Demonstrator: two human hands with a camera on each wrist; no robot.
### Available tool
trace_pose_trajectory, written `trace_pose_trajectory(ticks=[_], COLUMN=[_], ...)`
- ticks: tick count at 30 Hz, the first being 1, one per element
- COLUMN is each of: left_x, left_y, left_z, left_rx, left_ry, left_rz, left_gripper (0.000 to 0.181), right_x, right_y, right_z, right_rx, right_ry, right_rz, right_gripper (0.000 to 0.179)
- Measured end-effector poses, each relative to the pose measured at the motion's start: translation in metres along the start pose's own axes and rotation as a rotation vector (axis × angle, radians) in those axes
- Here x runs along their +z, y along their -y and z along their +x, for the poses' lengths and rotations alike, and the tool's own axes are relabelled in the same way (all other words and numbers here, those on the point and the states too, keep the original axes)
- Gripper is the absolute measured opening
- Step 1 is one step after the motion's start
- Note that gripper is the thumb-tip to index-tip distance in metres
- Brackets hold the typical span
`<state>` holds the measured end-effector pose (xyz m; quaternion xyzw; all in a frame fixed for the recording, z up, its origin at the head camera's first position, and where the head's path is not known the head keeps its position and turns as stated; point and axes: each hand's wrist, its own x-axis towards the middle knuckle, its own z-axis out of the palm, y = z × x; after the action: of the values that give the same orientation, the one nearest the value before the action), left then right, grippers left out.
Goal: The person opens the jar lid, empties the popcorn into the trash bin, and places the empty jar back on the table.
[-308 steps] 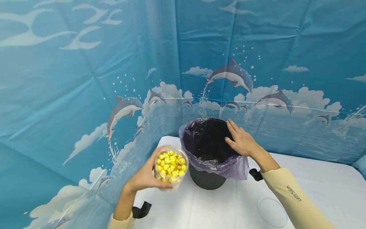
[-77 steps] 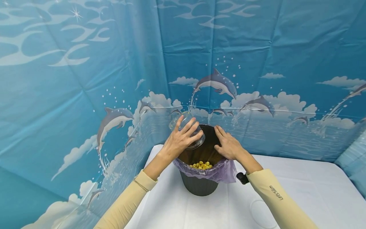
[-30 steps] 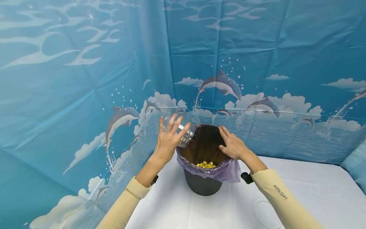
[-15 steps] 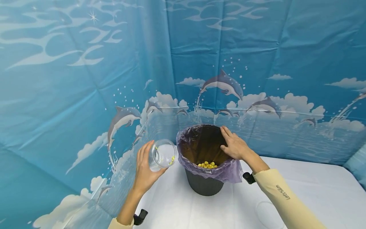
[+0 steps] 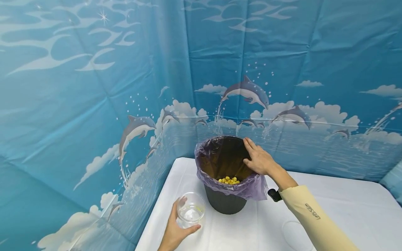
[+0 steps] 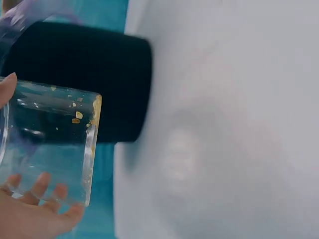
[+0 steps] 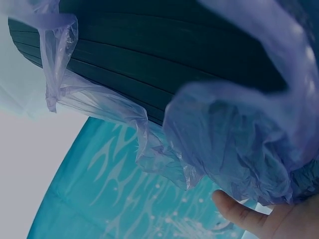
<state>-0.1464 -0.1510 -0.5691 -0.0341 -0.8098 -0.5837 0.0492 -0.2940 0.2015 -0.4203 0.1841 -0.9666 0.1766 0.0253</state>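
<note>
In the head view my left hand (image 5: 176, 228) holds a clear plastic jar (image 5: 191, 209) low, left of the trash bin (image 5: 224, 201). The jar is mouth-up, with thumb and fingers on opposite sides. Yellow crumbs (image 6: 79, 115) cling inside its wall and base in the left wrist view. Round yellow popcorn (image 5: 229, 180) lies inside the dark bin, which a purple bag (image 5: 248, 190) lines and overhangs. My right hand (image 5: 260, 161) rests on the bin's right rim, its fingers extended along it. The right wrist view shows that hand's thumb (image 7: 239, 211) beside the bag; other fingers are hidden.
The bin stands on a white-covered table (image 5: 342, 209). A faint clear round lid or ring (image 5: 296, 235) lies on it at the lower right. A blue dolphin-print curtain (image 5: 282, 69) rises closely behind and left of the table.
Popcorn from the jar has gone into the bin. My left hand has turned the jar from tipped over the bin to mouth-up, and lowered it leftward. My right hand keeps its place.
</note>
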Motion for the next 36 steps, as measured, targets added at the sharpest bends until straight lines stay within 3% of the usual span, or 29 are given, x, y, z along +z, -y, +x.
trace_pose_trajectory(ticks=[6, 8, 12, 15, 20, 24, 28, 31, 34, 36], left_x=[0.044, 0.056, 0.079, 0.099, 0.129, 0.143, 0.151, 0.154, 0.156, 0.156], left_y=[0.015, 0.019, 0.033, 0.042, 0.046, 0.048, 0.049, 0.048, 0.049, 0.05], left_z=[-0.017, -0.02, -0.026, -0.032, -0.043, -0.046, -0.048, -0.049, -0.05, -0.05], left_rx=[-0.09, -0.088, 0.021, 0.117, 0.138, 0.138, 0.152, 0.119, 0.08, 0.087], left_ry=[0.168, 0.247, 0.399, 0.471, 0.54, 0.568, 0.562, 0.573, 0.584, 0.587], left_rz=[-0.022, -0.062, -0.218, -0.293, -0.334, -0.334, -0.368, -0.436, -0.447, -0.438], left_gripper=[0.112, 0.111, 0.108, 0.098, 0.087, 0.084, 0.082, 0.082, 0.084, 0.086], right_x=[0.0, 0.001, 0.002, 0.002, 0.002, 0.001, 0.001, 0.001, 0.0, 0.0], right_y=[0.002, 0.003, 0.003, 0.002, 0.002, 0.002, 0.002, 0.002, 0.001, 0.0], right_z=[0.001, 0.001, 0.002, 0.003, 0.002, 0.001, 0.001, 0.0, 0.0, -0.001], right_rx=[-0.002, 0.004, 0.01, 0.007, 0.004, 0.008, 0.012, 0.012, 0.013, 0.014], right_ry=[-0.003, 0.001, 0.005, 0.004, 0.003, -0.002, -0.004, -0.004, -0.003, 0.001], right_rz=[0.001, 0.0, 0.002, 0.001, 0.0, -0.001, -0.005, -0.007, -0.003, 0.005], right_gripper=[0.079, 0.079, 0.08, 0.08, 0.079, 0.08, 0.08, 0.079, 0.079, 0.079])
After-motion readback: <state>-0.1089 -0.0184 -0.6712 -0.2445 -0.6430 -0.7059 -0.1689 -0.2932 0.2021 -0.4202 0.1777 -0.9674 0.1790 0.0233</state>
